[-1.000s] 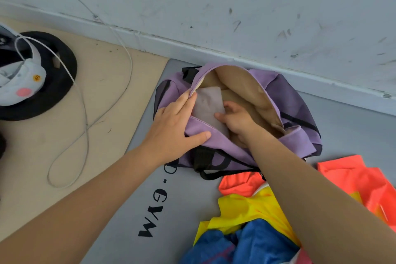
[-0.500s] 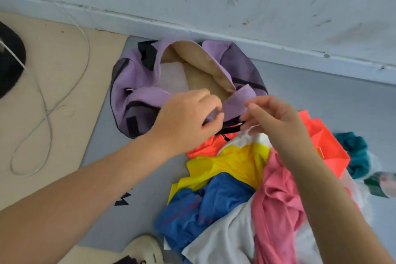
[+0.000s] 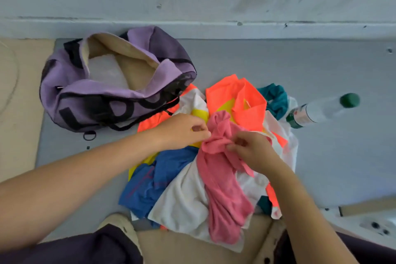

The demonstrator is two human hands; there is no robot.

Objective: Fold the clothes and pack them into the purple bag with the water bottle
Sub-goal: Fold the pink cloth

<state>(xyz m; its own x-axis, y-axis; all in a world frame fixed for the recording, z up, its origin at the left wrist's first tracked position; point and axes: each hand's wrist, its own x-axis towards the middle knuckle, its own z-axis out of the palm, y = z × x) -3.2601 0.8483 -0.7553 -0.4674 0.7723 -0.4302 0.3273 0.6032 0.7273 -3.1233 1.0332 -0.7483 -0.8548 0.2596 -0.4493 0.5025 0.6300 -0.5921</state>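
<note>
Pink garment point(image 3: 222, 178) pinched at its bunched top by left hand point(image 3: 182, 129) and right hand point(image 3: 252, 150), atop the clothes pile point(image 3: 182, 199) mid-mat, likely for lifting and folding, purple bag point(image 3: 111, 88) gaping toward the mat's far-left corner, water bottle point(image 3: 321, 111) lying rightward.

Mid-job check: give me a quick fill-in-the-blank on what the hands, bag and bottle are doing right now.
1. Both the left hand and the right hand pinch the ______ garment on top of the clothes pile.
2. The purple bag lies with its top ______.
3. The water bottle lies on the grey mat, to the ______ of the pile.
4. The bottle's cap is ______.

Missing words: pink; open; right; green
</note>
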